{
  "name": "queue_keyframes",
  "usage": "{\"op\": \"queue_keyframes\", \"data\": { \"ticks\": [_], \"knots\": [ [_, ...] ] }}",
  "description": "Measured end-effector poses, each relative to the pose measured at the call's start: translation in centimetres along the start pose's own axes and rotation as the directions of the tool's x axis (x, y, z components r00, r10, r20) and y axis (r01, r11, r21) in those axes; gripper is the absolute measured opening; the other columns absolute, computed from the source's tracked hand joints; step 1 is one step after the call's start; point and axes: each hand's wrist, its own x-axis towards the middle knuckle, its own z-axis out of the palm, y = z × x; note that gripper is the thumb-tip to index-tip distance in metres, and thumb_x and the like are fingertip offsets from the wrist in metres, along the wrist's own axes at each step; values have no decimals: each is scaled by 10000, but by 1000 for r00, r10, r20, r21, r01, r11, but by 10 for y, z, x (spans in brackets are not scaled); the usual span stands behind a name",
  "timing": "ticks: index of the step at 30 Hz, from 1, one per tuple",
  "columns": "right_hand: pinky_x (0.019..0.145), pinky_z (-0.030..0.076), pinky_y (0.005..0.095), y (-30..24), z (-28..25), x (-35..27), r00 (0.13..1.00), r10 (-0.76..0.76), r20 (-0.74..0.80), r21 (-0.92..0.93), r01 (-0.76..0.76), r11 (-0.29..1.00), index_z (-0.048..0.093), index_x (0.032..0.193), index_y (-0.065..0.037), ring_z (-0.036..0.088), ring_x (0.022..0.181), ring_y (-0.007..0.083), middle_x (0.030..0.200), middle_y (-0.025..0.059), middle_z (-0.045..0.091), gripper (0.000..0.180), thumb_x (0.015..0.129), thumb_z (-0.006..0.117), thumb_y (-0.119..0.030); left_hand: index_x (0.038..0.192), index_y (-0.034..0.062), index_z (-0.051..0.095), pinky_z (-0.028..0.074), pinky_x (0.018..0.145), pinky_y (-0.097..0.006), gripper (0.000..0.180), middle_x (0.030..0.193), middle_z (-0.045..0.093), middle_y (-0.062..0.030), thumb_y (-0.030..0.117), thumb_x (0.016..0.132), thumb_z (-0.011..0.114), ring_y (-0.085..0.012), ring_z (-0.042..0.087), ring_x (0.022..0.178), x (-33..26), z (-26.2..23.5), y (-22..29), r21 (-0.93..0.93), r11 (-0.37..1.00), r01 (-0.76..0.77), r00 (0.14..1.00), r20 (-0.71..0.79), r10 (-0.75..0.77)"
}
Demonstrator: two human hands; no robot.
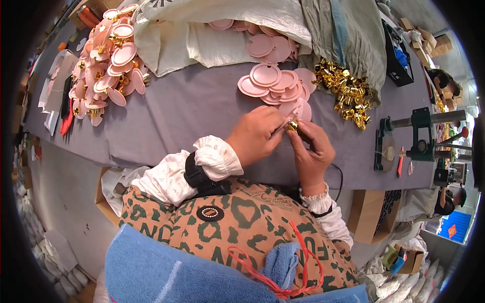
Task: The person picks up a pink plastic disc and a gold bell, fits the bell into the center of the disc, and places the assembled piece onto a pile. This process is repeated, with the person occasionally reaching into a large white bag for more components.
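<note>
My right hand (pixel 310 154) pinches a small shiny gold piece (pixel 293 126) between thumb and fingers. Close against it, my left hand (pixel 258 134) is closed, its fingertips meeting the right ones; what they grip is mostly hidden. A pink disc (pixel 302 110) shows just beyond the fingertips, touching or very near them; I cannot tell whether it is held. Past the hands lies a loose stack of flat round pink discs (pixel 265 74). To its right is a heap of shiny gold pieces (pixel 348 91).
Pink discs with gold pieces fixed on them (pixel 108 65) are piled at the far left. A white woven sack (pixel 217 43) spills more discs at the back. A green hand press (pixel 420 134) stands at the right on the grey tablecloth (pixel 192 101). People sit farther right.
</note>
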Motion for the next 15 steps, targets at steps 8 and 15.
{"op": "queue_keyframes", "data": {
  "ticks": [8,15],
  "knots": [
    [670,585,251,-10,14,1,740,609,284,460,-663,591,665,1100,39,673,804,117,1011,97,710,238,885,707,-53,1052,70,685,522,740,-352,246,965,677,-93,0,819,647,-277,635,850,-1,-16,-11,157,976,-149,988,52,143],
    [714,544,289,26,-71,32,967,254,-14,-366,-241,899,703,1068,-35,697,820,203,992,109,720,274,804,757,-85,1162,68,691,492,790,-268,271,1069,706,-81,42,912,590,-121,644,935,20,-219,-96,374,846,380,863,-473,-178]
  ]
}}
